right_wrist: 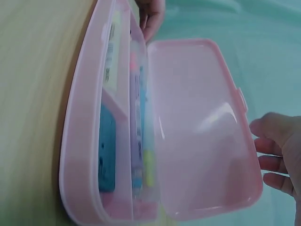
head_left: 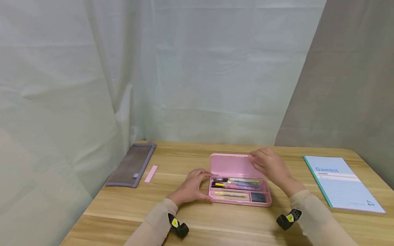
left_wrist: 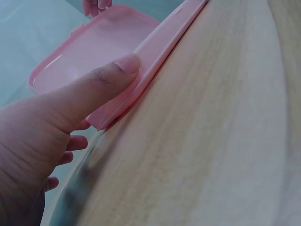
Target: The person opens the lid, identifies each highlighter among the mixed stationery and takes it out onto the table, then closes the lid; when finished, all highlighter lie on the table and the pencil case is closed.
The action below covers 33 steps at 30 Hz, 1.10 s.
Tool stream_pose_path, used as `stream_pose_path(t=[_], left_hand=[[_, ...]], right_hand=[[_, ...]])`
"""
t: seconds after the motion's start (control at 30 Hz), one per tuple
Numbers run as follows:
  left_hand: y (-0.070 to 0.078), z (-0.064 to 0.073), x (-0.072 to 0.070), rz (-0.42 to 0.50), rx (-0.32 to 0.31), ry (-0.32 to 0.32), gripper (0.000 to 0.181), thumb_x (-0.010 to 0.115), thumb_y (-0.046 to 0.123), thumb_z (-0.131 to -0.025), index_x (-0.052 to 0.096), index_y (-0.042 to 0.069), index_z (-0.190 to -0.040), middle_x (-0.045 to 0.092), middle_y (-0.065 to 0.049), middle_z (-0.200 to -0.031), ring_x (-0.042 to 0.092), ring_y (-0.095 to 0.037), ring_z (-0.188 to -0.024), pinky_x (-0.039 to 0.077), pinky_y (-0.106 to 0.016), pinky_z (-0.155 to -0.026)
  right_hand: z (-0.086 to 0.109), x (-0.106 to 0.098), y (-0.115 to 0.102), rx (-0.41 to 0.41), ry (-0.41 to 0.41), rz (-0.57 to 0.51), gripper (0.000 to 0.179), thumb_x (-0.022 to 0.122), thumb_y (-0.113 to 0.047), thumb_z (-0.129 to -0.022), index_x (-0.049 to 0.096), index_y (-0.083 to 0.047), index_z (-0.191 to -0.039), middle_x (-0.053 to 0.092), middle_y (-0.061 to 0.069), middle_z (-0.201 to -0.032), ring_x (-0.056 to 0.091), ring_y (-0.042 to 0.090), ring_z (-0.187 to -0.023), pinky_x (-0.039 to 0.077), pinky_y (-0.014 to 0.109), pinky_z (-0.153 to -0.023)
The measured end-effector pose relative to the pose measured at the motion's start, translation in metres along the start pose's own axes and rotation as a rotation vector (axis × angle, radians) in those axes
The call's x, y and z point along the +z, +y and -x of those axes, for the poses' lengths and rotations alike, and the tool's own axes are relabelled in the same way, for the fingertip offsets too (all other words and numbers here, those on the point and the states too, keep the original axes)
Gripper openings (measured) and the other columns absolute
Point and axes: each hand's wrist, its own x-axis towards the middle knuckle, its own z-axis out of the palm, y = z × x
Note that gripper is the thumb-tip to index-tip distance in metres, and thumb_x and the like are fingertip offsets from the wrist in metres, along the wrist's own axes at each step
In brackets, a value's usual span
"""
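Observation:
A pink plastic pencil case (head_left: pixel 229 202) lies on the wooden table with its lid (head_left: pixel 229 164) raised at the back. My left hand (head_left: pixel 193 186) holds the case's left end, thumb at the front corner and fingers toward the back. My right hand (head_left: pixel 272 167) pinches the lid's upper edge near its right corner; the right wrist view shows the thumb (right_wrist: pixel 269 124) at that edge. Several pens (head_left: pixel 235 186) lie in the rear compartment. In front are yellow slim items (head_left: pixel 231 194) on the left and a dark rectangular block (head_left: pixel 258 197) on the right.
A grey mesh zip pouch (head_left: pixel 130 165) lies at the table's left edge, with a pale pink strip (head_left: pixel 150 173) beside it. To the right lies a light blue notebook (head_left: pixel 346 182) marked "Gambit". Pale curtains (head_left: pixel 209 75) hang behind the table (head_left: pixel 212 225).

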Motion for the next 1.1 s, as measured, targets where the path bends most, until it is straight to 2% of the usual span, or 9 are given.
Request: stream_pose_path(t=[0.4, 0.77, 0.97, 1.1], left_hand=[[0.001, -0.001, -0.002, -0.012, -0.02, -0.008, 0.086, 0.085, 0.054, -0.06, 0.055, 0.016, -0.131, 0.05, -0.006, -0.135, 0.038, -0.03, -0.133, 0.027, -0.052, -0.115], [0.001, -0.001, 0.0, -0.006, -0.045, -0.015, 0.086, 0.084, 0.056, -0.061, 0.054, 0.018, -0.132, 0.049, -0.005, -0.136, 0.038, -0.029, -0.134, 0.028, -0.052, -0.115], [0.0, 0.0, 0.002, -0.002, -0.054, -0.025, 0.087, 0.084, 0.057, -0.061, 0.053, 0.019, -0.133, 0.048, -0.006, -0.138, 0.037, -0.029, -0.135, 0.028, -0.052, -0.115], [0.001, 0.0, 0.002, -0.007, -0.054, -0.024, 0.087, 0.084, 0.057, -0.061, 0.053, 0.019, -0.132, 0.048, -0.005, -0.137, 0.037, -0.029, -0.135, 0.027, -0.051, -0.116]], right_hand=[[0.001, 0.003, 0.015, 0.032, -0.132, -0.082, 0.031, 0.07, -0.015, -0.086, 0.066, -0.006, -0.116, 0.069, 0.014, -0.114, 0.062, 0.034, -0.107, 0.05, 0.054, -0.093], [0.0, 0.011, 0.026, 0.174, -0.293, -0.23, 0.036, 0.063, -0.019, -0.093, 0.061, -0.007, -0.127, 0.062, 0.016, -0.129, 0.057, 0.039, -0.119, 0.046, 0.057, -0.099], [0.003, 0.022, 0.03, 0.2, -0.329, -0.271, 0.04, 0.061, -0.021, -0.094, 0.057, -0.009, -0.131, 0.059, 0.017, -0.132, 0.055, 0.04, -0.122, 0.044, 0.058, -0.101], [0.006, 0.029, 0.031, 0.195, -0.332, -0.297, 0.041, 0.06, -0.02, -0.095, 0.055, -0.008, -0.133, 0.059, 0.019, -0.131, 0.059, 0.039, -0.115, 0.048, 0.057, -0.097]])
